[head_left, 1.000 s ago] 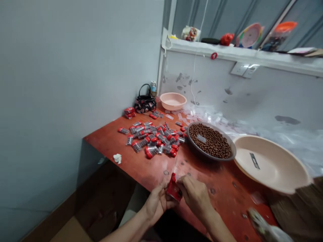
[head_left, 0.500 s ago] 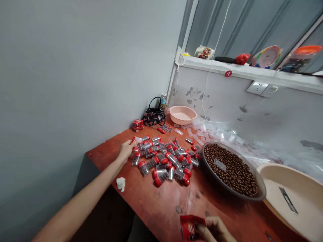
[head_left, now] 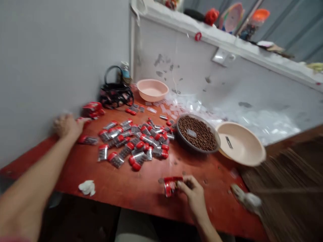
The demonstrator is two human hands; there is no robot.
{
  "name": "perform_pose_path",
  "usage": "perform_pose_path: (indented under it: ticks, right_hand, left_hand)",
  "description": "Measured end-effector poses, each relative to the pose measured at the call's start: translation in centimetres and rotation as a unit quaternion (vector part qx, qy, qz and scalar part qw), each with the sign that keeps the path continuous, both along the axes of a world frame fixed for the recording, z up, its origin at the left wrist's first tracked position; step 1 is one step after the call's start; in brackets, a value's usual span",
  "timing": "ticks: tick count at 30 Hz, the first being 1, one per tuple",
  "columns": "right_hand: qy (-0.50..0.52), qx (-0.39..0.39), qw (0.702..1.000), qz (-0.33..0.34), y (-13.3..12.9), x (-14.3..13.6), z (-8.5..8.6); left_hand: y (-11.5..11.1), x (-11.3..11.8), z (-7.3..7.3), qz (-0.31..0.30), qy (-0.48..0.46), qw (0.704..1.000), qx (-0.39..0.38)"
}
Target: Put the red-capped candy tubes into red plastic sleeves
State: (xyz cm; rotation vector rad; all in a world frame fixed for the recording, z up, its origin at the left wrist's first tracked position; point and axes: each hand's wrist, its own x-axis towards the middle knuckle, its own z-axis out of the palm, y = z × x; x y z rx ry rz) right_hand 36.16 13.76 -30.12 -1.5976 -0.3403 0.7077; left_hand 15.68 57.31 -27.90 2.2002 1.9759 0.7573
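Note:
My right hand is closed on a red printed packet above the front of the red table. At the table's left side, beside the wall, my left hand is blurred by motion, and whether it holds anything is unclear. Close to it lie a stack of red packets and one red-capped clear bottle filled with dark balls. Many similar bottles lie in a heap across the middle. A dark basin full of brown balls stands right of the heap, a clear piece lying on the balls.
A beige basin and cardboard stand on the right. Behind are clear plastic pieces, a pink basin and a black handbag. Crumpled white tissue lies near the front edge. A shelf runs along the wall.
The view has swung right and down. My left hand has moved from the bottle heap's left edge toward the wall. My right hand still holds the red packet.

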Motion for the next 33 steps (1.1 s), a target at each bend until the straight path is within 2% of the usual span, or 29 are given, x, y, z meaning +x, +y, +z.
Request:
perform_pose_path:
  ticks: [2, 3, 4, 6, 7, 8, 9, 10, 11, 13, 15, 17, 20, 22, 27, 29, 33]
  right_hand:
    - [0.01, 0.012, 1.0, -0.019, 0.2, 0.7, 0.1]
    - [0.021, 0.016, 0.999, -0.026, 0.2, 0.9, 0.0]
    - [0.032, 0.023, 0.999, -0.03, 0.2, 0.9, 0.0]
    - [0.053, 0.042, 0.997, -0.036, 0.0, 0.8, -0.1]
    - [0.064, 0.054, 0.996, -0.033, -0.2, 0.7, -0.1]
    - [0.074, 0.065, 0.995, -0.029, -0.4, 0.5, -0.1]
    - [0.084, 0.075, 0.993, -0.025, -0.7, 0.3, -0.1]
    - [0.092, 0.083, 0.992, -0.021, -1.0, 0.2, -0.2]
    - [0.096, 0.09, 0.991, -0.018, -1.3, 0.1, -0.3]
    - [0.096, 0.1, 0.99, -0.015, -2.1, 0.1, -0.4]
    - [0.079, 0.102, 0.992, -0.005, -3.1, 0.4, -0.5]
    - [0.02, 0.08, 0.997, 0.01, -4.1, 0.9, -0.3]
    - [-0.167, -0.005, 0.985, 0.045, -5.5, 1.7, 0.1]
    - [-0.288, -0.07, 0.953, 0.063, -6.1, 2.2, 0.1]
    - [-0.473, -0.161, 0.866, 0.02, -6.9, 2.8, -1.0]
    - [-0.534, -0.176, 0.827, 0.001, -7.1, 2.6, -1.4]
    - [-0.63, -0.141, 0.763, -0.006, -7.7, 0.7, -1.4]
  left_hand:
    - [-3.0, 1.9, 0.6, -0.07, 0.014, 0.996, 0.046]
    - [-5.3, 2.9, 0.9, -0.136, -0.015, 0.99, 0.045]
    - [-8.1, 4.0, 1.3, -0.183, -0.045, 0.981, 0.033]
    - [-15.0, 5.9, 1.7, -0.268, -0.118, 0.954, -0.065]
    - [-18.7, 6.7, 1.6, -0.303, -0.169, 0.926, -0.152]
    - [-22.3, 7.5, 1.3, -0.328, -0.227, 0.881, -0.253]
    - [-25.6, 8.2, 0.9, -0.349, -0.28, 0.821, -0.355]
    - [-28.5, 8.8, 0.3, -0.351, -0.33, 0.767, -0.424]
    - [-31.0, 9.4, -0.4, -0.346, -0.37, 0.722, -0.471]
    - [-34.7, 10.3, -1.6, -0.318, -0.431, 0.671, -0.512]
    - [-37.1, 11.0, -2.4, -0.293, -0.475, 0.661, -0.502]
    - [-38.7, 11.4, -2.7, -0.272, -0.495, 0.676, -0.474]
    - [-40.7, 11.8, -2.8, -0.26, -0.502, 0.69, -0.452]
    - [-42.0, 12.2, -2.9, -0.252, -0.522, 0.675, -0.457]
    - [-44.6, 13.9, -3.3, -0.151, -0.641, 0.589, -0.468]
    - [-45.1, 14.5, -3.5, -0.117, -0.661, 0.581, -0.46]
    - [-44.8, 15.2, -3.7, -0.017, -0.649, 0.594, -0.475]
